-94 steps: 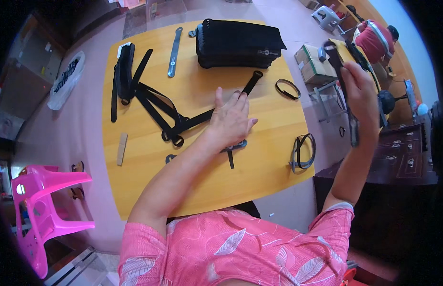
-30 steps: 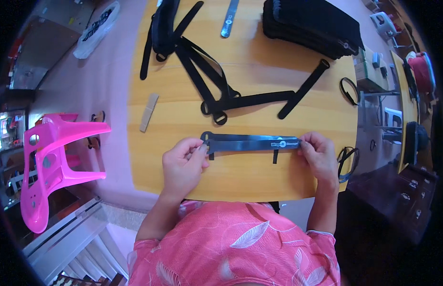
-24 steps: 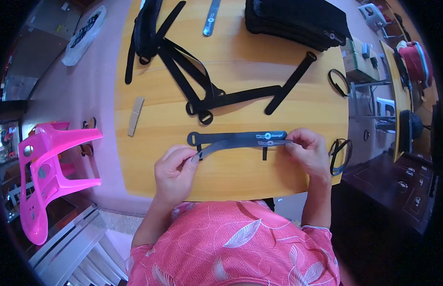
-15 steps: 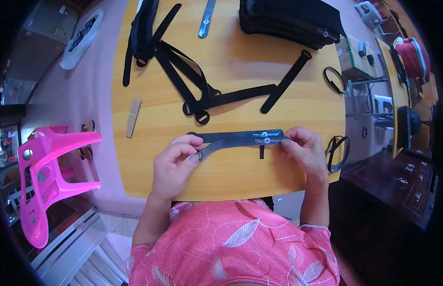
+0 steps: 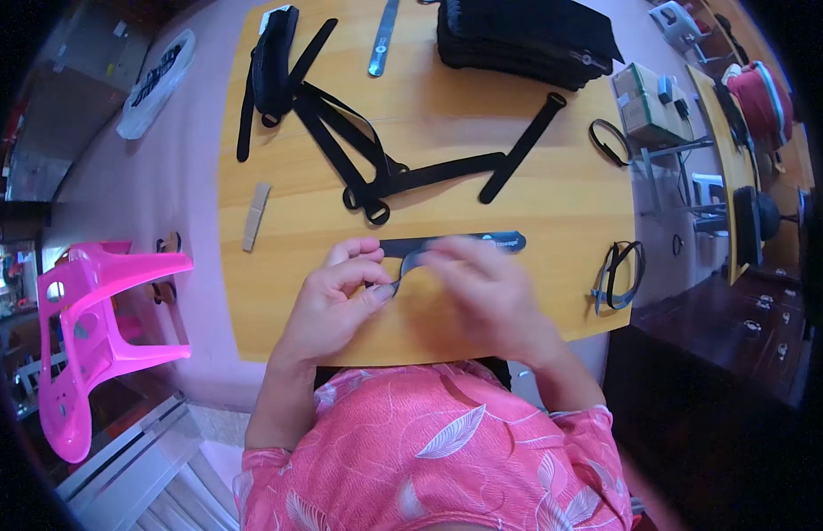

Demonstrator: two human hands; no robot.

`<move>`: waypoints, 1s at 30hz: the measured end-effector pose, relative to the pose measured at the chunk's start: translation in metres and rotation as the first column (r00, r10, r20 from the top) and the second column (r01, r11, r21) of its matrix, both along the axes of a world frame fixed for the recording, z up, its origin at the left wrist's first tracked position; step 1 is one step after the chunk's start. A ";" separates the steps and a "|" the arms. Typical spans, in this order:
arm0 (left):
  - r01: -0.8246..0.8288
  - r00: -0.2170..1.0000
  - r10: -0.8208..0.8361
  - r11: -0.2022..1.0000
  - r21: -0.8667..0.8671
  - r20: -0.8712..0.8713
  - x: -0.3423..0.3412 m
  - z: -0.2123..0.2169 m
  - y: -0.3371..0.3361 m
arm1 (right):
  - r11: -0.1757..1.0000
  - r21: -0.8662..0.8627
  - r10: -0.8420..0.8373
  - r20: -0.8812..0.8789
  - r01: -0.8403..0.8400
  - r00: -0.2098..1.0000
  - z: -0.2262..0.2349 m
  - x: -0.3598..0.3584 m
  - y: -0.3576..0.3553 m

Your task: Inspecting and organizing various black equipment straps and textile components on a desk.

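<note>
Near the front of the table, my left hand [image 5: 336, 296] pinches one end of a dark hook-and-loop strap [image 5: 408, 264] between thumb and fingers. The strap curves up towards my right hand [image 5: 491, 288], which is blurred by motion; its fingertips close on the strap beside my left hand. Just behind lies a second dark strap [image 5: 511, 241] with a rounded end and pale print, partly covered by both hands. Farther back, several black straps with oval end loops [image 5: 376, 212] lie crossed over one another.
A stack of black straps [image 5: 526, 40] stands at the back, and a black bundle [image 5: 274, 66] at back left. A single strap [image 5: 382, 40] lies between them. Tan card [image 5: 256, 217] lies at left; coiled straps [image 5: 620, 276] at the right edge. A pink stool [image 5: 93, 327] stands left.
My right hand has swung left towards my left hand, and the strap between them has bent from nearly straight into a curve. My left hand has stayed about where it was.
</note>
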State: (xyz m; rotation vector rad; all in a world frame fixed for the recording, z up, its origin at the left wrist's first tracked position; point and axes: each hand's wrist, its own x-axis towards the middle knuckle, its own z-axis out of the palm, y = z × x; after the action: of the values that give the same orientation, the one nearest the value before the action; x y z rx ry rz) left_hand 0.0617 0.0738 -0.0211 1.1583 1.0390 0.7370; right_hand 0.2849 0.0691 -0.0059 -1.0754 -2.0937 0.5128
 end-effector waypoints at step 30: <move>0.457 0.596 0.259 0.669 0.586 -0.760 0.045 -0.005 -0.031 | 0.905 -0.119 -0.420 -0.404 0.409 0.812 0.108 0.153 -0.108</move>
State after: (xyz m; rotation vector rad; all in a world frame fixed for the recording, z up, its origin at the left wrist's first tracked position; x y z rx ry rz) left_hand 0.1066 0.0426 -0.0258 2.4447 1.4311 0.5097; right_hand 0.4376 -0.0392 0.1025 -1.2652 -1.4226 0.5004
